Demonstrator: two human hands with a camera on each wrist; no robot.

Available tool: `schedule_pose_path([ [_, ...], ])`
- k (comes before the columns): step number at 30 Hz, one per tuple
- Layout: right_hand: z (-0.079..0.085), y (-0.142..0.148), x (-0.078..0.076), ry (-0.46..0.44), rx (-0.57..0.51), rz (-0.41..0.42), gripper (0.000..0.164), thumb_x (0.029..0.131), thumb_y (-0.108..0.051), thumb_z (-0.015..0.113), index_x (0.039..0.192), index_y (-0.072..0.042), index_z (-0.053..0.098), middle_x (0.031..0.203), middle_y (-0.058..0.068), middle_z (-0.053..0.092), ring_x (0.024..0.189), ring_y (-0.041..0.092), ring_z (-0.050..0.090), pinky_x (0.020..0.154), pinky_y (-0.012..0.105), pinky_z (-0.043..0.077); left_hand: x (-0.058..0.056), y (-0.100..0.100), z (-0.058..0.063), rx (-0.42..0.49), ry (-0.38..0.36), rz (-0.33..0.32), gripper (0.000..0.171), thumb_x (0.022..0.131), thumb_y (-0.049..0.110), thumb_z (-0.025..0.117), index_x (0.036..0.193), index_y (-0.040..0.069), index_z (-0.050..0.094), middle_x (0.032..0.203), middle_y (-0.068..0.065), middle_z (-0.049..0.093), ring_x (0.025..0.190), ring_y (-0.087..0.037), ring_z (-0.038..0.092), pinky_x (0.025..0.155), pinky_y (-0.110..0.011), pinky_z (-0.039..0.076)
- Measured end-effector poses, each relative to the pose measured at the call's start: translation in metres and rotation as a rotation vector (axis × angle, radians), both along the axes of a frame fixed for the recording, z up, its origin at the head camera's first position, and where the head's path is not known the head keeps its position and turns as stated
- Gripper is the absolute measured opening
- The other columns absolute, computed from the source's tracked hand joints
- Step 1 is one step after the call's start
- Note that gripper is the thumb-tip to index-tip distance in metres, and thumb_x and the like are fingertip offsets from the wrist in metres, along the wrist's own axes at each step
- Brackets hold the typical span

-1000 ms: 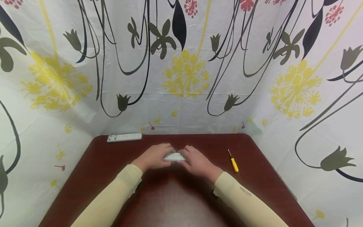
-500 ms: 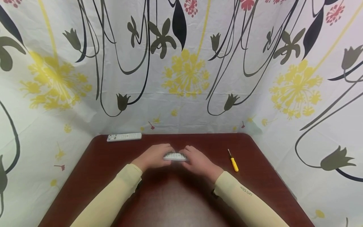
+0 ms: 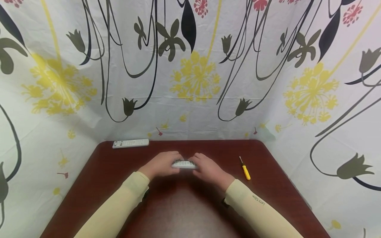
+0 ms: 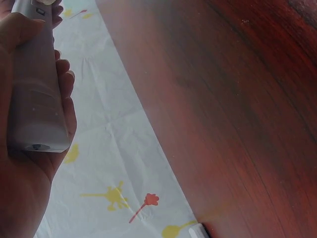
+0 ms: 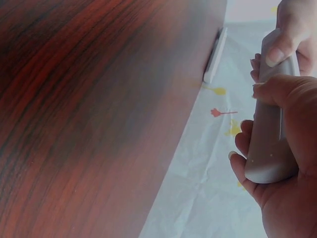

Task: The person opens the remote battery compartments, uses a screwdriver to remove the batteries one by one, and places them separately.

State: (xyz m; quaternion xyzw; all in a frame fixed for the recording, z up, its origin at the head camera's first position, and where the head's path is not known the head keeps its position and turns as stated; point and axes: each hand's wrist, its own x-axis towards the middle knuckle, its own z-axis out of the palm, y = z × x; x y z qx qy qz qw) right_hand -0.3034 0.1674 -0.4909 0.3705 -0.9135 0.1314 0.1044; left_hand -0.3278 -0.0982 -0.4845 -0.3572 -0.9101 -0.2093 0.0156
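A white remote control [image 3: 184,164] is held level between both hands over the middle of the table, its button side partly showing in the head view. My left hand [image 3: 163,163] grips its left end, thumb [image 4: 25,27] on the back and fingers curled round the far side. The other end is gripped by my right hand [image 3: 208,168]. In the right wrist view the plain back of the remote control [image 5: 270,144] shows, with both thumbs laid on it. Much of the button side is hidden by the fingers.
Near the table's back left edge lies a second white remote control [image 3: 130,143]. A screwdriver [image 3: 245,169] with a yellow handle lies on the right side of the dark red table [image 3: 178,211]. Flower-patterned cloth [image 3: 190,82] hangs close around the table's back and sides.
The remote control between the hands has tilted slightly, showing a bit more of its near edge. Both hands stay in nearly the same place.
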Motion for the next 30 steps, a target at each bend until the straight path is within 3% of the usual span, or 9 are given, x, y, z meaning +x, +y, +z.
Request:
schedule_pose_path([
  [9, 0.0000, -0.0004, 0.0003, -0.009, 0.003, -0.005, 0.039, 0.094, -0.013, 0.088, 0.130, -0.013, 0.073, 0.113, -0.001, 0.064, 0.102, 0.018, 0.060, 0.089, 0.040, 0.056, 0.0009, 0.0012, 0.0013, -0.005, 0.002, 0.000, 0.022, 0.097, 0.031, 0.084, 0.117, 0.031, 0.074, 0.106, 0.017, 0.066, 0.094, -0.008, 0.062, 0.090, -0.033, 0.056],
  [21, -0.0012, 0.0033, -0.0024, -0.051, 0.018, -0.027, 0.032, 0.097, -0.019, 0.086, 0.127, -0.017, 0.074, 0.110, -0.005, 0.070, 0.099, 0.014, 0.067, 0.088, 0.041, 0.059, -0.0006, 0.0024, -0.0003, -0.083, 0.047, -0.010, 0.020, 0.099, 0.026, 0.084, 0.116, 0.031, 0.075, 0.107, 0.017, 0.067, 0.095, -0.007, 0.062, 0.093, -0.033, 0.056],
  [30, 0.0032, 0.0033, -0.0006, -0.027, 0.014, -0.035, 0.027, 0.098, -0.020, 0.085, 0.123, -0.017, 0.075, 0.106, -0.007, 0.072, 0.093, 0.012, 0.067, 0.085, 0.039, 0.059, 0.0012, 0.0005, 0.0030, -0.064, 0.035, -0.017, 0.018, 0.100, 0.023, 0.083, 0.116, 0.029, 0.076, 0.107, 0.015, 0.069, 0.095, -0.008, 0.062, 0.094, -0.035, 0.057],
])
